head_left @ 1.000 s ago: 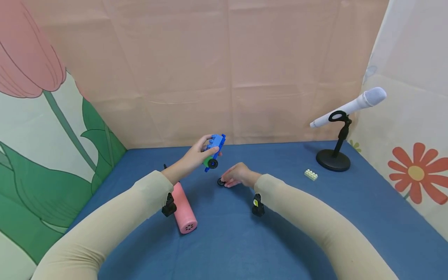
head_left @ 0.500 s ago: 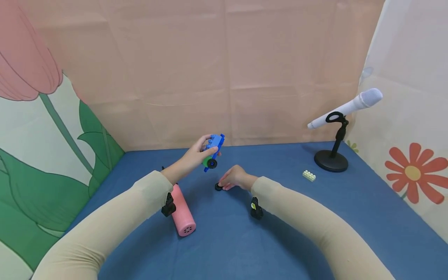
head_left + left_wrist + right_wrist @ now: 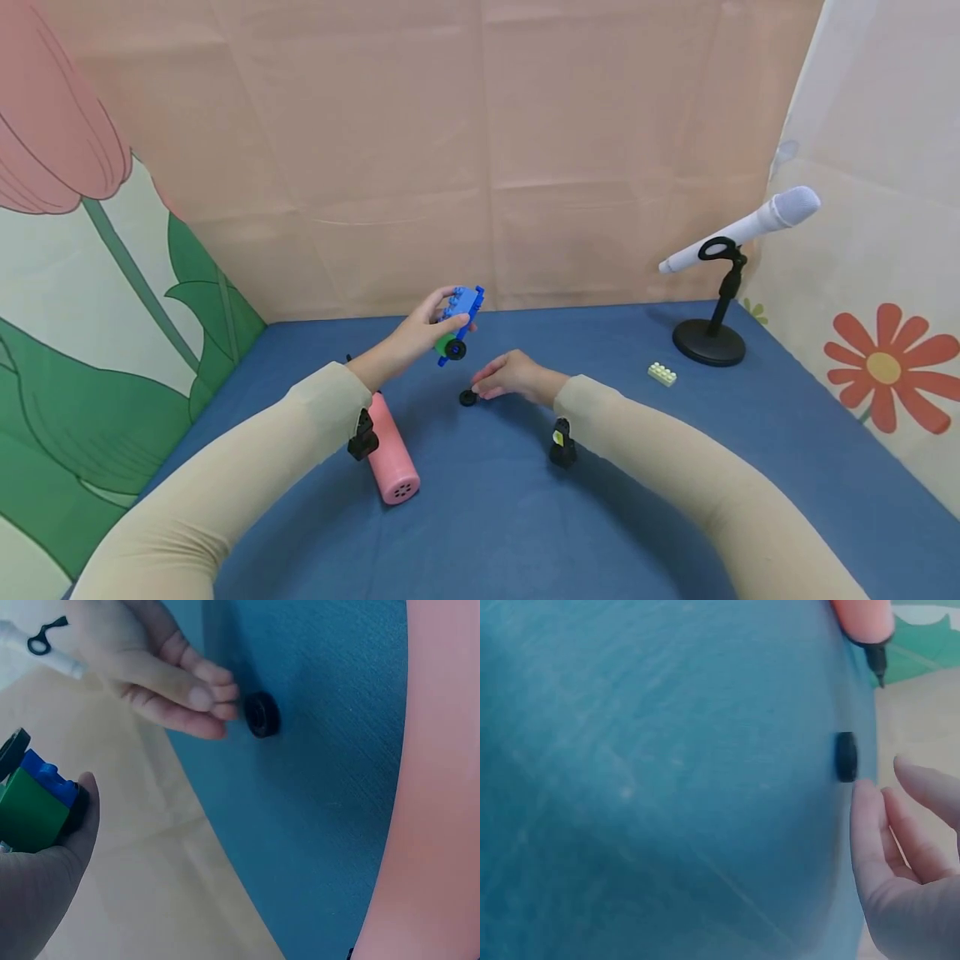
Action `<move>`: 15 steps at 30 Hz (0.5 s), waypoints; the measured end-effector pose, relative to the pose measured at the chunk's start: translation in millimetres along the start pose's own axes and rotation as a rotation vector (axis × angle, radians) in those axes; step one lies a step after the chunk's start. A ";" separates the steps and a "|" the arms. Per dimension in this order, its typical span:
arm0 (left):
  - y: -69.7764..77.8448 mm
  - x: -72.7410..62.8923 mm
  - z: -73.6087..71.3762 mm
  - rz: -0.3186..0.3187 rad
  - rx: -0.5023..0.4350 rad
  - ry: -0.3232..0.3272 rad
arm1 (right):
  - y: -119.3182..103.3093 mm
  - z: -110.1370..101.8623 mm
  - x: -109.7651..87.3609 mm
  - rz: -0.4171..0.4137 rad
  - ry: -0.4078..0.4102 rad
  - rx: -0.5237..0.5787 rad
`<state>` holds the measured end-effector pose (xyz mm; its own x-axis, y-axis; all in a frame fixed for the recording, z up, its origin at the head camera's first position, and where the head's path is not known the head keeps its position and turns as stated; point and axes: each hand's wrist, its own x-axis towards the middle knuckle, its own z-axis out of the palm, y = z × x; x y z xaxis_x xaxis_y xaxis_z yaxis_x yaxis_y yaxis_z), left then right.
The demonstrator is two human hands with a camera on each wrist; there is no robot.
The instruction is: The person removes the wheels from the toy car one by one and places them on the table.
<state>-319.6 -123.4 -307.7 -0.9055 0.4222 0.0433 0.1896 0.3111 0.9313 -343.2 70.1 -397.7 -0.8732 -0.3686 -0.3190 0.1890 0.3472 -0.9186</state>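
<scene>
Held up above the table, a blue and green toy car [image 3: 463, 305] with black wheels is gripped by my left hand [image 3: 423, 327], the thumb across its side. In the left wrist view only part of the toy car [image 3: 37, 799] shows. A small loose black wheel [image 3: 468, 398] lies on the blue cloth; it also appears in the left wrist view as a dark ring [image 3: 262, 715]. My right hand [image 3: 517, 377] is beside this wheel, fingers extended and thumb apart from them in the right wrist view. Its fingertips are very close to the wheel's edge; contact is unclear.
A pink cylinder [image 3: 393, 454] with a holed end lies under my left wrist. To the right are a pale yellow toy brick [image 3: 662, 374] and a white microphone [image 3: 750, 233] on a black stand [image 3: 709, 342]. A beige backdrop [image 3: 480, 167] rises behind the table.
My right hand had its fingers on the wheel and has now drawn slightly right, loosening from it. The wheel shifted a little left and lies on the cloth. My left hand barely moved.
</scene>
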 end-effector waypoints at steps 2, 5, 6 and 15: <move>1.4 -0.2 -0.3 -0.001 -0.001 0.002 | -3.7 -4.1 -3.9 -0.023 0.001 0.008; 2.3 -0.3 -0.6 -0.001 -0.005 0.004 | -9.8 -9.2 -10.0 -0.050 0.001 0.025; 2.2 -0.2 -0.7 0.001 -0.005 0.006 | -11.8 -10.5 -11.6 -0.063 0.000 0.027; -0.2 2.9 0.2 0.022 0.012 0.010 | -35.3 -17.0 -37.2 -0.128 -0.029 0.051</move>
<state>-322.2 -122.0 -307.8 -0.9048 0.4204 0.0670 0.2134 0.3119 0.9258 -325.0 86.3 -349.4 -0.8784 -0.4320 -0.2046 0.1002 0.2521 -0.9625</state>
